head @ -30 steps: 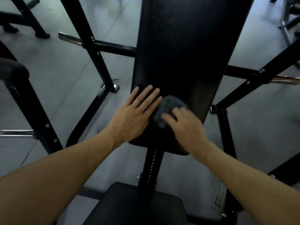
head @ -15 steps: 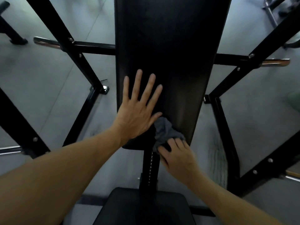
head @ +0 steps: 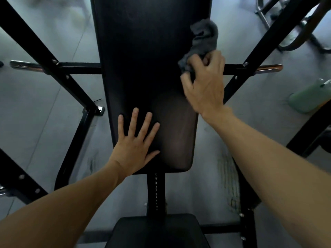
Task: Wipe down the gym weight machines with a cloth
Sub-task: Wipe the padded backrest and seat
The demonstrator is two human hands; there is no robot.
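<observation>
Now the right hand point(head: 206, 83), fingers gripping the cloth point(head: 202, 40), has slid up the pad point(head: 143, 59); left hand point(head: 134, 142) stays flat

White numbers run down the black post point(head: 156, 192) under the back pad, starting 1, 2, 3; lower ones blur.

Cloth point(head: 203, 42) in right hand point(head: 206, 85), seemingly damp.

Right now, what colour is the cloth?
Grey. The cloth shows best in the head view, gripped by the right hand.
</observation>
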